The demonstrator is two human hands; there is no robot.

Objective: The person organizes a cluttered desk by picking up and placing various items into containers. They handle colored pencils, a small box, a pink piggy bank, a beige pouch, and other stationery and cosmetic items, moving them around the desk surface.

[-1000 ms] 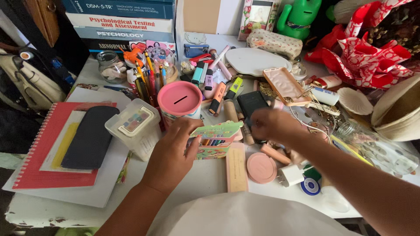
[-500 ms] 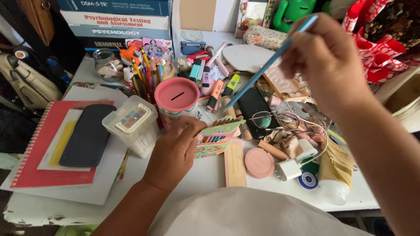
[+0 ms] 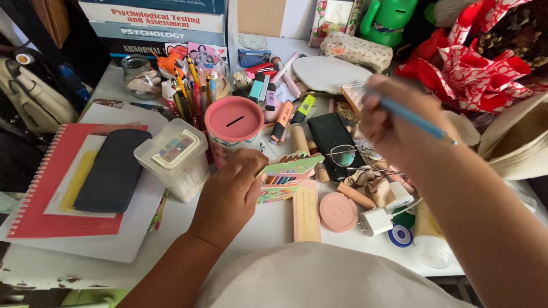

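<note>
White surface point(image 3: 268, 228), heavily cluttered; stack of books point(image 3: 154, 28) along the back edge, red wrapping point(image 3: 474, 68) at back right.

Left hand point(image 3: 228, 194): fingers curled around the left side of a small open box of coloured pencils point(image 3: 285, 177), thumb near its raised flap. Box stands on the surface just in front of the pink round money tin point(image 3: 234, 122); pencil tips show in its mouth.

Right hand point(image 3: 394, 122): raised above the clutter, fingers pinched shut on a blue pencil point(image 3: 416, 120). Pencil slants from the fingertips down to the right, across the back of the hand. Not touching the box.

Under the right hand: black phone point(image 3: 331, 137), eyeglasses point(image 3: 348, 154) lying partly on it, tangle of white cable.

Left of the tin: clear plastic storage box point(image 3: 174, 157). Further left: dark pouch point(image 3: 114, 168) on a red spiral notebook point(image 3: 40, 188).

Right of the pencil box: long pale-pink case point(image 3: 307, 211), round pink compact point(image 3: 338, 212), white charger plug point(image 3: 377, 221).

Behind the tin: cup of pens point(image 3: 191, 97), several highlighters point(image 3: 282, 117).
</note>
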